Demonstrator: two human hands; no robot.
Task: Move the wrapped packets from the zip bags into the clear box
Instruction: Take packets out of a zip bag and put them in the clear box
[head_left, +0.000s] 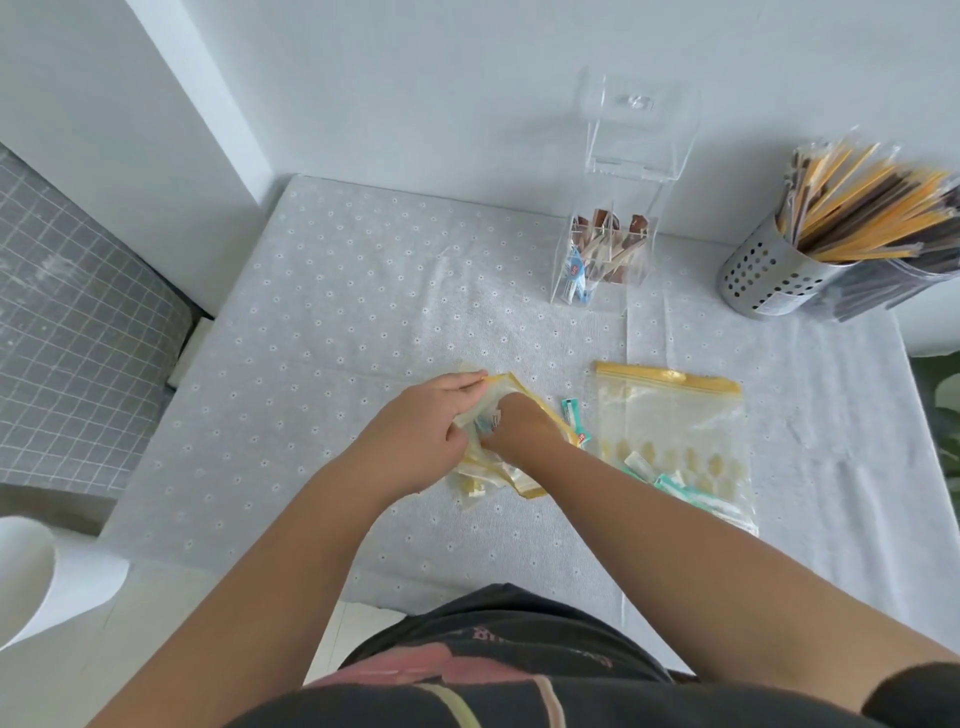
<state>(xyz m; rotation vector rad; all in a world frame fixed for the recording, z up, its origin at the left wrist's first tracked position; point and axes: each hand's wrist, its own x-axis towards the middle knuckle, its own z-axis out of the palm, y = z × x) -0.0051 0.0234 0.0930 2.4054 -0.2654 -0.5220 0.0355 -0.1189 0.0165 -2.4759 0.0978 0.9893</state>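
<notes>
Your left hand (415, 415) grips the zip bag (511, 470) open; right hand (511, 421) inside, grip unseen; clear box (602, 260) partly filled, second bag (675, 441) remaining

a perforated metal holder (763, 275) of wrapped sticks (857, 202) stands far right on the dotted tablecloth (311, 322) — grey grid mat (67, 338) left.

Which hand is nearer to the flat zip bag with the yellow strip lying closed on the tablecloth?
Right. The right hand is inside the other, open yellow-edged zip bag, just left of the flat yellow-strip zip bag. The left hand holds the open bag's mouth, farther left.
</notes>
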